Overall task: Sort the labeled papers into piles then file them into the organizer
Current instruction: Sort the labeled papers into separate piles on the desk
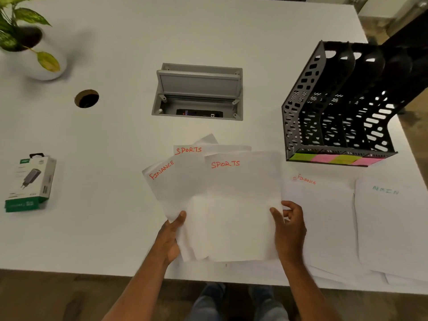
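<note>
While my left hand (172, 237) holds the fanned papers (185, 188) so their labels show, my right hand (289, 228) pinches the top SPORTS sheet (243, 205). Its grip is narrow on the edge, ready to carry it to a pile; the FINANCE pile (328, 216) lies just right of it.

Red "SPORTS" is showing on the front sheet (243, 205) and on the sheet behind it (208, 150); red "FINANCE" on the fanned sheet left of it (166, 181) and the flat sheet right of it (324, 216). Farther right, a sheet (389, 228) is reading "ADMIN" faintly.
</note>
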The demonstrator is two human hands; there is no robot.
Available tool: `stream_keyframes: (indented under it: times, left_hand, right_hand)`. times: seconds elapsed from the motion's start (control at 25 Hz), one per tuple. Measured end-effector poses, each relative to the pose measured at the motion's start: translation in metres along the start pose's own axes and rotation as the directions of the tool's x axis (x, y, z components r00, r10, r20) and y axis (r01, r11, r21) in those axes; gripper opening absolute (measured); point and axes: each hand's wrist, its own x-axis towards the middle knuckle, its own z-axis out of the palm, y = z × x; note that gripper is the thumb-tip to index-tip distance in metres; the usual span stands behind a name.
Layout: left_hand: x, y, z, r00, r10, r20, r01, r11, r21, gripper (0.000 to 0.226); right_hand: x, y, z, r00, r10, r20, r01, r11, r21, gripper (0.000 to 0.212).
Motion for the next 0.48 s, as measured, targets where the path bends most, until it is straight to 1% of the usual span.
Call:
stream_keyframes:
  times: [0.12, 0.24, 0.32, 0.4, 0.48]
  left_hand:
    - [0.002, 0.008, -0.006, 0.999, -0.027, 0.027, 0.03, 0.994, -0.106, 0.053]
    - [0.001, 0.018, -0.011, 0.994, -0.102, 0.039, 0.109, 0.954, -0.279, 0.055]
    - [0.0, 0.023, -0.013, 0.994, -0.103, 0.044, 0.112, 0.932, -0.345, 0.053]
    - [-0.001, 0.028, -0.018, 0.996, -0.086, 0.018, 0.087, 0.934, -0.347, 0.052]
    - [0.001, 0.03, -0.021, 0.996, -0.077, 0.036, 0.085, 0.926, -0.368, 0.051]
  right_hand:
    - [0.01, 0.008, -0.013, 0.997, 0.013, -0.077, -0.012, 1.0, 0.011, 0.033]
    - [0.005, 0.018, -0.004, 0.998, 0.014, -0.064, -0.017, 0.999, -0.041, 0.031]
    - [-0.008, 0.024, 0.011, 0.999, -0.042, -0.018, 0.04, 0.995, -0.091, 0.025]
    - [-0.024, 0.028, 0.032, 0.991, -0.124, 0.057, 0.13, 0.983, -0.131, 0.013]
    - [-0.043, 0.034, 0.052, 0.971, -0.191, 0.142, 0.213, 0.964, -0.162, 0.014]
